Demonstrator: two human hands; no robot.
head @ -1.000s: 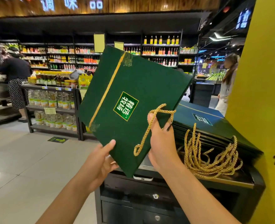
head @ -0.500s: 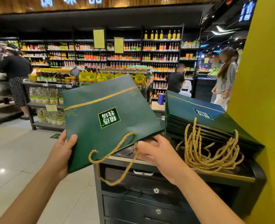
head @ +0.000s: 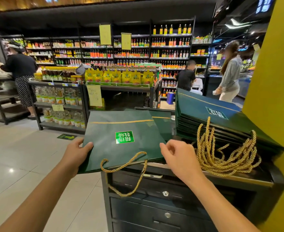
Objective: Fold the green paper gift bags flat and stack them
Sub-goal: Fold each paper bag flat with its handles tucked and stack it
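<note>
Head view: your left hand (head: 76, 154) grips the flat green bag (head: 121, 129) at its left edge; your right hand (head: 179, 158), fingers curled, sits at its right corner, grasp unclear. The bag overhangs the black cabinet (head: 154, 208) at frame centre; released early, it may slide off. Folded stack (head: 204, 114) right; shop shelves (head: 169, 47) behind.

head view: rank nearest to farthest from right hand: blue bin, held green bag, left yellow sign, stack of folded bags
1. held green bag, at the right hand thumb
2. stack of folded bags, right, on the cabinet
3. blue bin, beyond the cabinet
4. left yellow sign, on far shelves
</note>
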